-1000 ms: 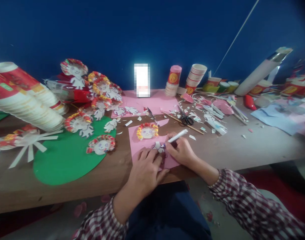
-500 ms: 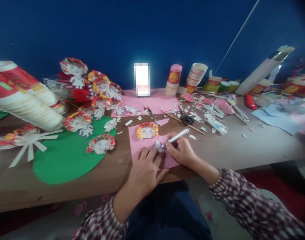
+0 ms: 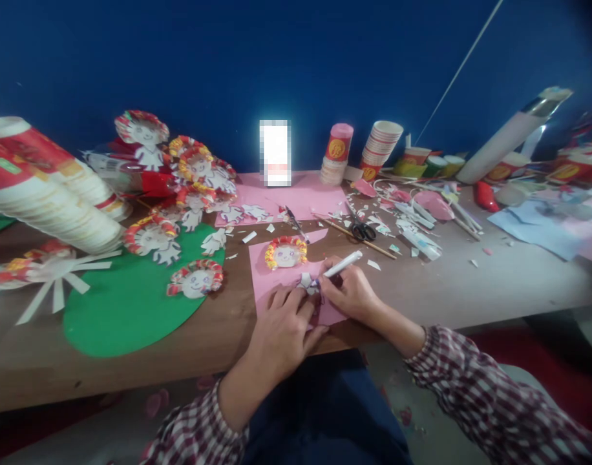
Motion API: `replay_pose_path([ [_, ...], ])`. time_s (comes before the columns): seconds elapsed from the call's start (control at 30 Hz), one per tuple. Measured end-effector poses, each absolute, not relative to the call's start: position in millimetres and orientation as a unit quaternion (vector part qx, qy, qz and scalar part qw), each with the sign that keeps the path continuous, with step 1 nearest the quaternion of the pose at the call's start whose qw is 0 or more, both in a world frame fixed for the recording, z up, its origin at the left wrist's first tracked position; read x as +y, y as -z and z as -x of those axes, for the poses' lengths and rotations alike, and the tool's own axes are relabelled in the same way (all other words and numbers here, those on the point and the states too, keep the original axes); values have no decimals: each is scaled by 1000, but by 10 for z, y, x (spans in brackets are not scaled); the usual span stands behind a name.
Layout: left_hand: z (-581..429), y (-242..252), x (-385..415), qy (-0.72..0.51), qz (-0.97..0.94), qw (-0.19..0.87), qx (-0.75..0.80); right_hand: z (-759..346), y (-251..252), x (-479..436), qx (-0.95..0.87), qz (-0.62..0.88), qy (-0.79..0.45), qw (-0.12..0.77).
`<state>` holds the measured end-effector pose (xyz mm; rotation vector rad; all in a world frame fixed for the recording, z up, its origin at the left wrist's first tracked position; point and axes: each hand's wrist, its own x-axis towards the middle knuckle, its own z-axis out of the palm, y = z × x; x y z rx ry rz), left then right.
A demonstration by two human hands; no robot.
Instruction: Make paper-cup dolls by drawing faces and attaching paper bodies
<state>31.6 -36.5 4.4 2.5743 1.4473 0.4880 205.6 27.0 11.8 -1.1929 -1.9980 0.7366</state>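
My right hand (image 3: 357,296) is closed around a white marker pen (image 3: 344,263), its tip down at a small white paper cutout (image 3: 306,281) with dark outlines. My left hand (image 3: 282,326) lies flat, fingers stretched out over the lower part of that cutout, pressing on the pink paper (image 3: 261,274) beneath; the covered part of the cutout is hidden. Just beyond my fingers, on the same pink paper, rests a round drawn face (image 3: 286,256) ringed with yellow and red paper curls.
Left of my hands, a green sheet (image 3: 131,316) carries similar curly-haired paper figures (image 3: 198,280). Stacked paper cups (image 3: 58,194) lean at far left. Black-handled scissors (image 3: 362,230), a wooden stick (image 3: 378,248) and paper scraps lie beyond my right hand. A glowing blurred screen (image 3: 275,152) stands at the wall.
The marker pen in my right hand has shifted slightly left, with its rear end a little lower. My left hand stays in place on the paper.
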Motion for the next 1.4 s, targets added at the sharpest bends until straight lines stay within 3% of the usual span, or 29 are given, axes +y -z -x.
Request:
replay_pose_path([
  [0.3, -319, -48, -362, -155, -857, 71, 486, -2055, -130, 245, -737, 453, -329, 378],
  [1.17, -323, -51, -357, -155, -858, 61, 485, -2066, -96, 263, -768, 435, -322, 342],
  [1.4, -314, -45, -366, -157, -859, 69, 483, -2066, -87, 251, -711, 457, -363, 393],
])
